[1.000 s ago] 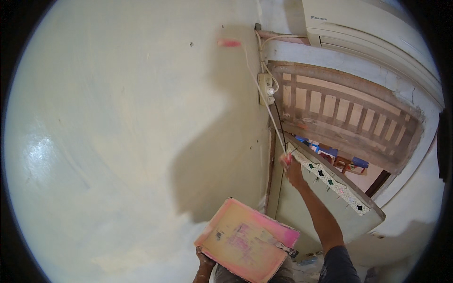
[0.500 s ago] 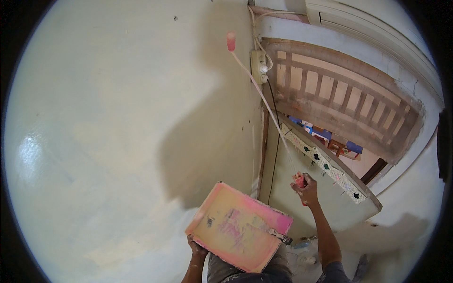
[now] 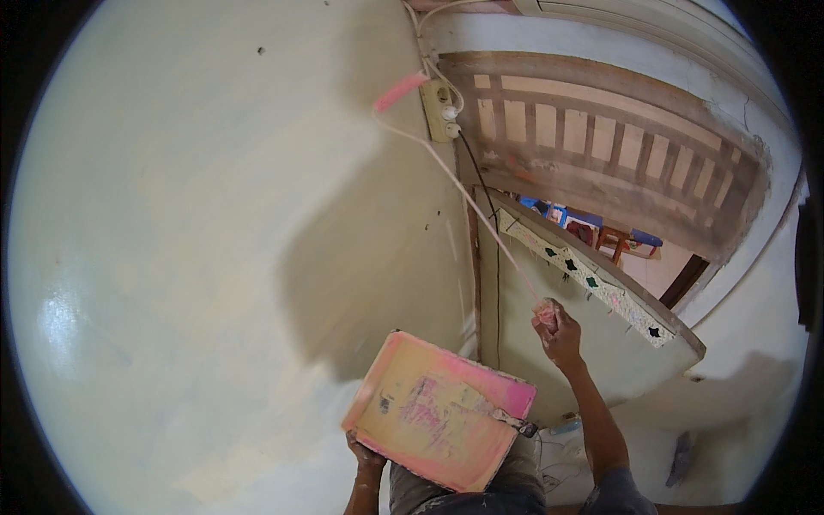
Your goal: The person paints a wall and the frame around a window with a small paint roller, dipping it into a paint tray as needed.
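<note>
My right hand (image 3: 560, 332) grips the handle end of a long-handled paint roller (image 3: 482, 216). Its thin pink-stained rod runs up and to the left. The pink roller head (image 3: 401, 92) lies close to the wall, beside the socket block near the corner. My left hand (image 3: 366, 451) clasps the lower left edge of a paint tray (image 3: 429, 416) held in front of my lap. The tray is stained cream and pink, with a brighter pink patch at its right end. A paint-caked brush (image 3: 512, 421) rests across the tray's right rim.
A pale wall (image 3: 172, 257) fills the left side. By the corner, a socket block (image 3: 439, 110) carries plugs and a hanging black cable. Right of it are a brown slatted wooden frame (image 3: 601, 146) and a ledge with a patterned strip (image 3: 592, 279). An air conditioner (image 3: 635, 26) juts out above.
The roller head has swung round from nearly upright to a slant, and now sits nearer the socket block. My right hand has turned on the handle. The tray stays held in my left hand.
</note>
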Demonstrator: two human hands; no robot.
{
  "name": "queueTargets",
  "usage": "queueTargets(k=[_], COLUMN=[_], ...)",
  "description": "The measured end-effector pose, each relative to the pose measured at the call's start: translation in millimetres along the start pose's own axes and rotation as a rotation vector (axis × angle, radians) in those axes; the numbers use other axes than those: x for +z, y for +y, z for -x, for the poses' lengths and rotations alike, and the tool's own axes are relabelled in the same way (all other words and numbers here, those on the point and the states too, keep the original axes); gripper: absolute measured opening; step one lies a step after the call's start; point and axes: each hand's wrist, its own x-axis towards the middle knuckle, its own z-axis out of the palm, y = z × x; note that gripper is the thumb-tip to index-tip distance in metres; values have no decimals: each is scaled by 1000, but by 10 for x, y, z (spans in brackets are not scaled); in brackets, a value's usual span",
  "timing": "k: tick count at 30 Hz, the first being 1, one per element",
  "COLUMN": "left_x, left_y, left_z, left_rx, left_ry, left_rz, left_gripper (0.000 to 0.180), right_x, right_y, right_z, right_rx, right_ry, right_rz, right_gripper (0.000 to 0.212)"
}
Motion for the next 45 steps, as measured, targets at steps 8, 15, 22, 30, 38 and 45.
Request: queueTargets(k=[8, 15, 22, 30, 38, 45], left_x=[-227, 84, -303, -188, -131, -30], left_y=[-17, -22, -1, 29, 31, -36], left_z=[-10, 53, -35, 4, -49, -83], left_rx=[-83, 12, 16, -12, -36, -52], left_ry=[-87, 40, -75, 37, 29, 64], left_rz=[3, -94, -218, -210, -223, -242], left_gripper=[62, 63, 75, 76, 79, 75], right_x=[336, 599, 949, 1660, 1812, 2005], right_y=[533, 824, 1043, 1921, 1975, 2282], right_z=[-2, -267, -669, -112, -764, 540], right_rx=[170, 39, 122, 368, 505, 866], right_ry=[-258, -165, -265, -337, -268, -298], right_rz=[-61, -73, -67, -385, -1053, -908], right_gripper=[28, 19, 20, 26, 25, 35])
